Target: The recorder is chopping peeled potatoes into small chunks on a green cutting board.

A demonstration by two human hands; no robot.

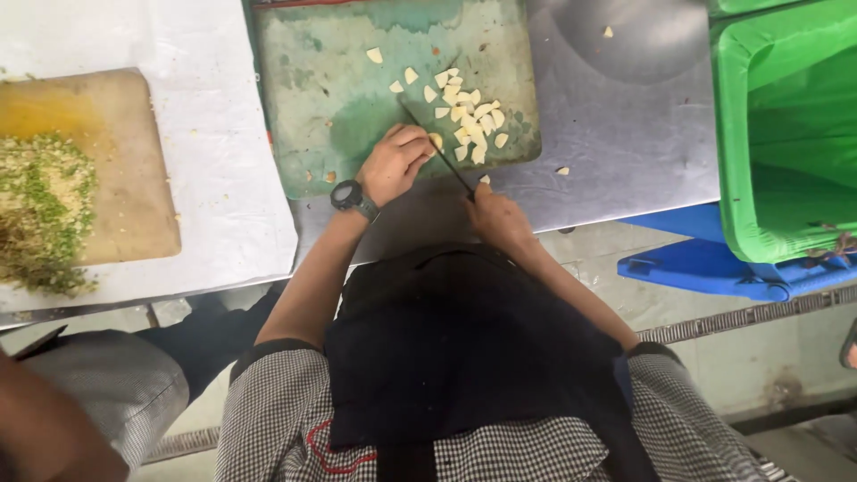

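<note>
A steel worktable (625, 170) fills the top of the head view, with a white cloth (214, 134) over its left part and a green bin (786, 134) and blue crate (705, 268) off to the right. I only have this one view, looking straight down over a black apron (464, 348) and checked sleeves.

On the worn green cutting board (339, 98) lies a loose heap of pale garlic slices (469, 116), spread toward the board's right edge. My left hand (393, 161), a dark watch (350, 196) on its wrist, is curled with the fingertips tucked down on a piece of garlic (436, 140) at the heap's near side. My right hand (500, 217) is wrapped closed round the handle of a thin knife (437, 147), whose blade runs up and left across the board, just beside the left fingertips.

To slice well here, I judge the fingertips should stay folded back, knuckles guiding the blade, with the cut slices kept out of the blade's path.

At the far left a wooden board (134, 170) carries chopped green and pale mince (45, 214). Another person's checked sleeve (107, 384) shows at lower left.
</note>
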